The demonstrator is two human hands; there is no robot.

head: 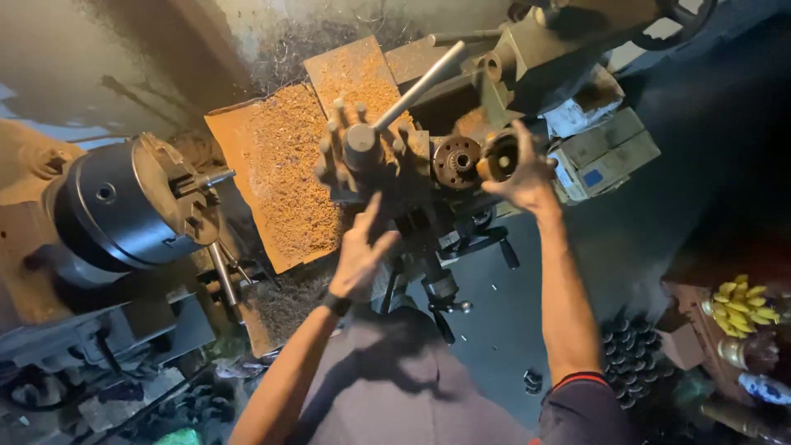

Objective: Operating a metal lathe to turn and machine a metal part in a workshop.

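A person stands over a workshop lathe (124, 272), seen from a head cam. Largest first: the dark chuck (115, 206) w/ its jaws at left, a chuck key (224, 276) hanging below it; then the rusty cover plates (288, 173) thick w/ orange-brown swarf; then the tool post (362, 152) w/ its long steel handle (424, 82) slanting up to the right. Just right of the post sit a round flanged part (456, 161) and, beside it, a dark ring-shaped part (501, 158). The right hand (527, 177) is closed around that ring-shaped part, holding it up near the machine's far end. The left hand (362, 247) hangs open, fingers spread, gripping nothing, just below the tool post. Bananas (741, 305) and a heap of dark round pieces (630, 354) lie at right, well apart. Judged from this: the step looks like fitting or removing the ring part; next move likely calls for the free hand to steady the work, w/ care near the swarf.
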